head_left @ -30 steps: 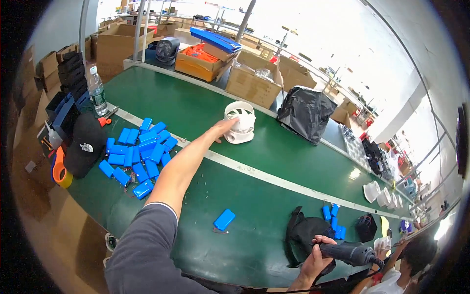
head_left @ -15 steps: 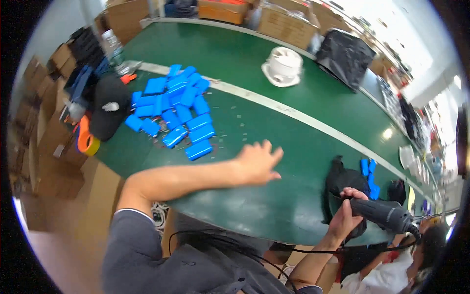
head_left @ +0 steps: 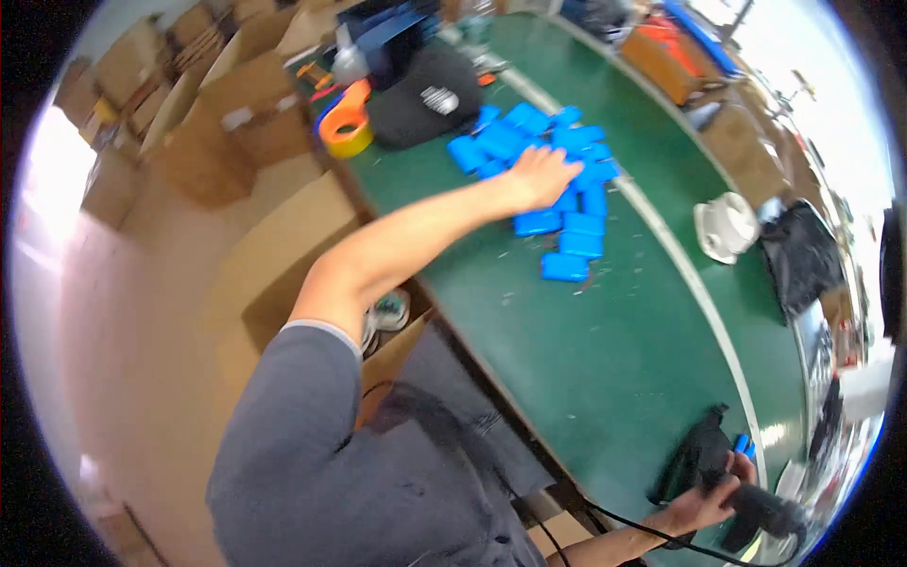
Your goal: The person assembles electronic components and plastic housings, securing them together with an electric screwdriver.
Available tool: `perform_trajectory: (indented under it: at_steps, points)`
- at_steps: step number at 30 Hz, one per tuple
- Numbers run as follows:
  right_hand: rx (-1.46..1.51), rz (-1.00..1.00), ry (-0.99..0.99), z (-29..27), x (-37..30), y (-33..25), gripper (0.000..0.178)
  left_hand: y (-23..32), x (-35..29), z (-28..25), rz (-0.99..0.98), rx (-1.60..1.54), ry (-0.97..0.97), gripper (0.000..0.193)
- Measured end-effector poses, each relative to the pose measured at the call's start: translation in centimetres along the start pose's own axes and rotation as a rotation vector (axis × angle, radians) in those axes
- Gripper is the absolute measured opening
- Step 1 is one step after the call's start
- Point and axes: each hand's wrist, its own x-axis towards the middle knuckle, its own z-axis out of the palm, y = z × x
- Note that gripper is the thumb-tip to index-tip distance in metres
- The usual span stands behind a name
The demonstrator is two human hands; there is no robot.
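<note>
A pile of blue-wrapped, block-shaped packs [head_left: 583, 227] lies on the green table. My left hand [head_left: 546, 177] is on top of the pile, its fingers bent down among the packs. The fingertips are blurred and partly hidden, so whether they grip a pack cannot be told. At the lower right my right hand [head_left: 704, 507] is closed round a black corded power tool [head_left: 765, 513] with a thick round body. Beside that hand a black cloth-like bundle [head_left: 694, 458] lies on the table. A few more blue packs [head_left: 744, 444] show just past it.
Left of the pile lie a black cap [head_left: 425, 99] and orange and yellow tape rolls [head_left: 346, 123]. A white round fitting [head_left: 726, 229] and a black plastic bag [head_left: 803, 255] are on the far side. The tool's cable [head_left: 652, 526] crosses the table edge. Cardboard boxes [head_left: 203, 142] stand at left.
My left hand has moved from bare table left to the blue pile, its spread fingers now bent. The view has swung left. My right hand still holds the power tool.
</note>
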Motion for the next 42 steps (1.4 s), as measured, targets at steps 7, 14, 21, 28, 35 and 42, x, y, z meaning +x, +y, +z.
perform_trajectory:
  at_steps: [7,14,21,28,35,42]
  points:
    - [-0.428,-0.339,0.446,8.3,-1.6,-3.4,0.038,-12.6,-9.0,-4.8,-0.246,-0.371,0.872,0.024]
    - [-0.432,-0.139,0.211,19.3,-3.0,3.9,0.04,-27.6,-40.4,20.8,-1.296,-0.148,0.582,0.032]
    - [-0.483,-0.128,0.05,34.3,-7.1,8.4,0.04,-29.5,-54.6,47.9,-1.421,-0.524,-0.501,0.055]
    - [-0.426,0.046,-0.053,39.5,-8.4,10.9,0.041,-34.3,-68.3,54.8,-0.948,-0.218,-0.702,0.032]
    - [-0.365,0.176,-0.097,37.1,-7.3,7.2,0.042,-33.7,-58.2,43.9,-1.103,-0.38,-0.379,0.027]
    - [-0.261,0.327,0.005,23.8,-5.5,0.2,0.043,-31.6,-48.6,28.2,-1.412,-1.167,-0.174,0.026]
